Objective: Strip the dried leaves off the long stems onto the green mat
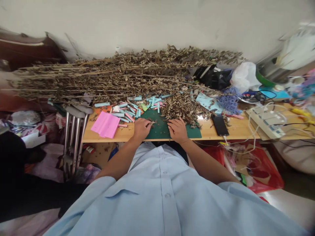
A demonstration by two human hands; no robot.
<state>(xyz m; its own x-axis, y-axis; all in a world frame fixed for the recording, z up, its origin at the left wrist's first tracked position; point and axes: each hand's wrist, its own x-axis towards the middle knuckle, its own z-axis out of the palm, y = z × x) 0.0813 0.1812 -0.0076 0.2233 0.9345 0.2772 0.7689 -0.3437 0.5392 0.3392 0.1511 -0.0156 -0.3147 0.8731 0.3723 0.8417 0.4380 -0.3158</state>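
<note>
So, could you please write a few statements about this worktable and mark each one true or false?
1. The black phone lies to the right of the green mat. True.
2. The pink paper is on the right of the mat. False: the pink paper is on its left.
3. A white cable runs to the near end of the phone. True.
4. The left hand is holding the phone. False: the left hand pinches a small dry piece over the mat.
5. Metal crutches stand on the left side. True.
</note>
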